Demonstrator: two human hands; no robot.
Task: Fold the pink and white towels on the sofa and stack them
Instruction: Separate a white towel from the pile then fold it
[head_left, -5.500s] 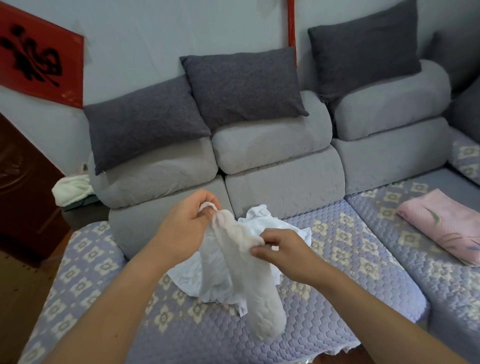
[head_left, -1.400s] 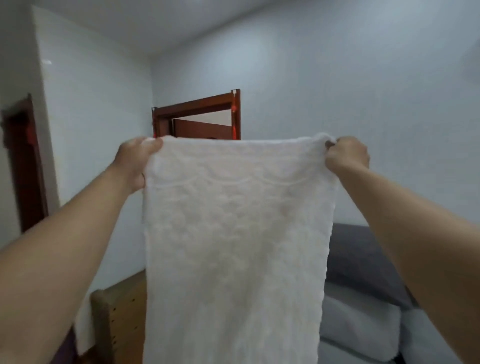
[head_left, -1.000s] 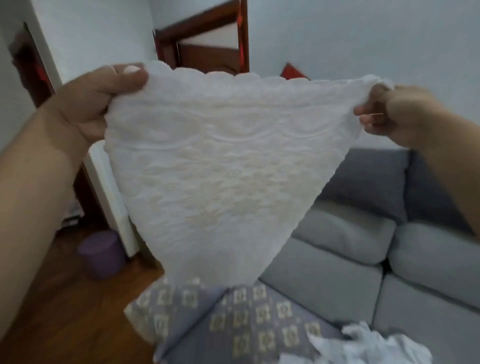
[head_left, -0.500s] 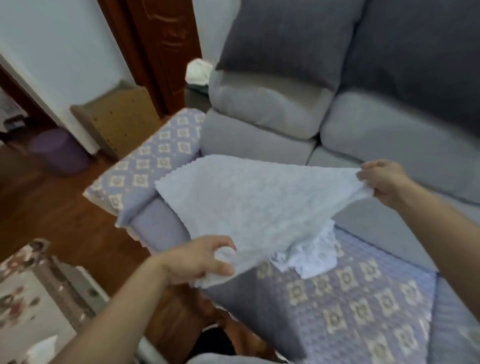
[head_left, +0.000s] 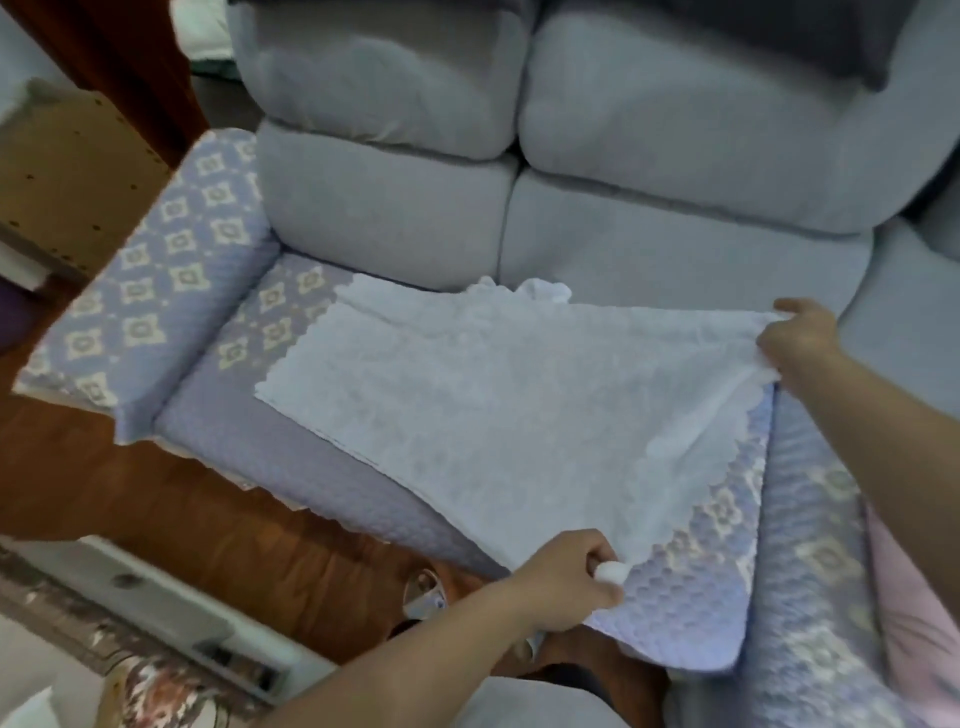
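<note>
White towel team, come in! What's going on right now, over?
Left hand and right hand each pinch a corner. White towel spread on sofa seat, unfolded. Crumpled white cloth bunched under far edge.

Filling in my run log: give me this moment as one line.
step: spreading white towel on sofa seat | left hand: pinches near corner | right hand: pinches far corner | folds: none yet

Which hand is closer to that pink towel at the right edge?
The right hand, gripping the white towel's far corner, up-left of the pink towel. The left hand grips the near corner, farther left.
</note>
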